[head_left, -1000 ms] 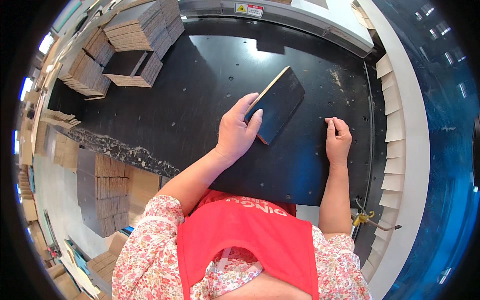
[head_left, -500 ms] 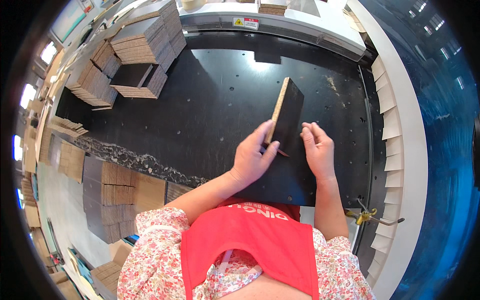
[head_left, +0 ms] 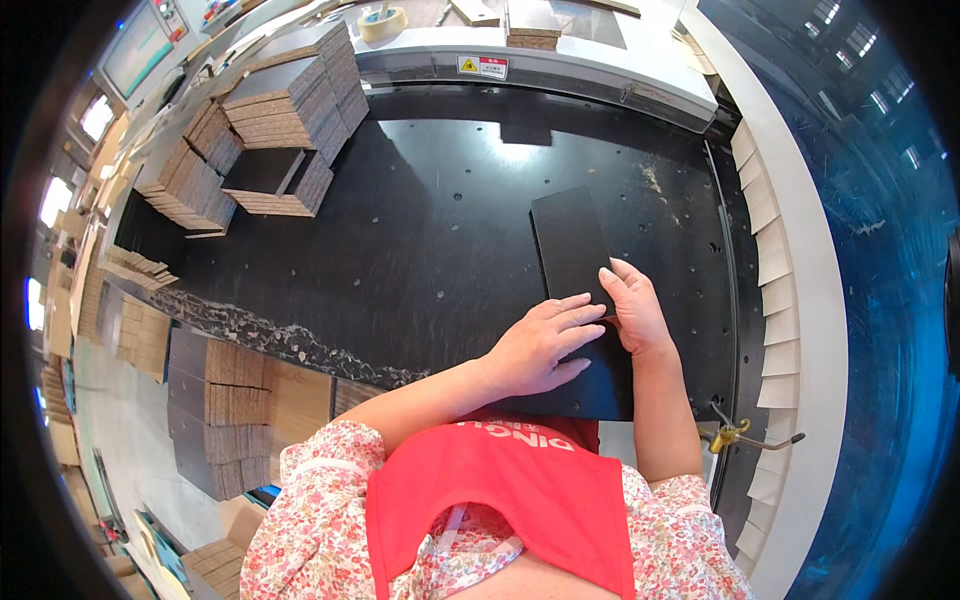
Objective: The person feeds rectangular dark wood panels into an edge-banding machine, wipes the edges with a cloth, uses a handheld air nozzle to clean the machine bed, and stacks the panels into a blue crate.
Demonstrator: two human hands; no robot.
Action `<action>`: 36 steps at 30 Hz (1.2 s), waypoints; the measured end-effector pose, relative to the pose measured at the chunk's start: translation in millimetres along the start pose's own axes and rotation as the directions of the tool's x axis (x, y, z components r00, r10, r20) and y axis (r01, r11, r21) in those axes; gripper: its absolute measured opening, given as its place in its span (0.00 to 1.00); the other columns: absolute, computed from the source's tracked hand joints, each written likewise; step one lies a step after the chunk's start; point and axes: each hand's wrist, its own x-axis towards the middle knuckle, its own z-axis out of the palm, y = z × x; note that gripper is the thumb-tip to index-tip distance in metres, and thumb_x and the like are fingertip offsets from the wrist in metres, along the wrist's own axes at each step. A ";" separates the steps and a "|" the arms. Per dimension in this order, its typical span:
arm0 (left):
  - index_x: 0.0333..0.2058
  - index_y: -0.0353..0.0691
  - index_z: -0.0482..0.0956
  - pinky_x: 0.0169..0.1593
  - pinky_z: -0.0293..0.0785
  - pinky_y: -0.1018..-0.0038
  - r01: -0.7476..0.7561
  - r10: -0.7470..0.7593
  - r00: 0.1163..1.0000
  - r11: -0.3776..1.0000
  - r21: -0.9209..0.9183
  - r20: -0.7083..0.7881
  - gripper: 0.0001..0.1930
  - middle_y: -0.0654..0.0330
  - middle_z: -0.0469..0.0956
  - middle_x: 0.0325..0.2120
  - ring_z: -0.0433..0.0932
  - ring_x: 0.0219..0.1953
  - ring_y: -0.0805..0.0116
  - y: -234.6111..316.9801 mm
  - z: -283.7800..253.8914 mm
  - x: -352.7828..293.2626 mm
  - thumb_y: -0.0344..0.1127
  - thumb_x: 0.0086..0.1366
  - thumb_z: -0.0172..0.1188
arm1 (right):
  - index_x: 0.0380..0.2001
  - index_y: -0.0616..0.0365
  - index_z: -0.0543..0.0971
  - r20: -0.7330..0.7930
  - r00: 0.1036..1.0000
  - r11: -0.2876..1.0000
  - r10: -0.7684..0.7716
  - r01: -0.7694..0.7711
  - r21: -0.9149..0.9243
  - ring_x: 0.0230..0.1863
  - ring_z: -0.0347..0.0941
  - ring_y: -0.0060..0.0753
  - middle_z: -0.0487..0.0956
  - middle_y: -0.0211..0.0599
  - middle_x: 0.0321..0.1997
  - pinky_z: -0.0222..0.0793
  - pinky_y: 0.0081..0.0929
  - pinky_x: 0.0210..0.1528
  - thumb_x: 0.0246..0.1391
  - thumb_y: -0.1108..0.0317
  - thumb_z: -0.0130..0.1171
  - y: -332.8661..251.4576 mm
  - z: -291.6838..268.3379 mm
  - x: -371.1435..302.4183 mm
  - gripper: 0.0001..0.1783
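A dark rectangular chipboard panel (head_left: 570, 240) is in front of me with its broad black face up. My right hand (head_left: 638, 310) grips its right edge near the close end, thumb on top. My left hand (head_left: 545, 345) lies over the panel's near end, palm down and fingers stretched out. Some thin thing shows between the fingertips of the two hands, too small to make out. Under the panel is the black worktable (head_left: 400, 250), dotted with small holes; whether the panel touches it I cannot tell.
Stacks of chipboard panels (head_left: 290, 100) stand at the table's far left, more (head_left: 235, 400) below its left edge. A roll of tape (head_left: 382, 24) sits on the white machine beam (head_left: 430, 40) at the back. A yellow-handled air gun (head_left: 728, 436) hangs at the near right corner.
The panel has turned from standing on edge to lying face up. My right hand has taken hold of its edge, while my left hand has let go its grip and flattened over the near end.
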 end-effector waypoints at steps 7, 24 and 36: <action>0.46 0.38 0.79 0.58 0.73 0.59 0.114 -0.109 0.982 0.993 0.022 -0.154 0.18 0.52 0.79 0.48 0.76 0.53 0.51 -17.8 -26.5 -5.1 0.29 0.55 0.67 | 0.47 0.67 0.78 0.104 0.945 0.826 -0.310 0.321 -0.463 0.41 0.74 0.16 0.82 0.33 0.39 0.70 0.21 0.44 0.64 0.73 0.54 -29.4 -18.0 14.4 0.12; 0.40 0.38 0.81 0.55 0.72 0.61 0.353 -0.302 0.915 0.920 0.170 -0.268 0.11 0.57 0.81 0.42 0.77 0.50 0.56 -52.5 -41.1 -28.9 0.30 0.57 0.66 | 0.41 0.56 0.81 0.274 0.662 -0.245 -0.698 0.139 -0.960 0.57 0.71 0.35 0.76 0.30 0.52 0.64 0.38 0.62 0.51 0.74 0.59 16.4 -26.2 25.7 0.12; 0.39 0.38 0.81 0.56 0.72 0.62 0.341 -0.289 0.924 0.920 0.196 -0.250 0.11 0.58 0.81 0.43 0.77 0.49 0.56 -49.9 -42.4 -27.4 0.29 0.55 0.66 | 0.39 0.55 0.82 0.225 0.641 -0.169 -0.734 0.149 -0.974 0.59 0.70 0.36 0.77 0.29 0.52 0.64 0.38 0.62 0.52 0.75 0.60 23.5 -28.1 24.9 0.10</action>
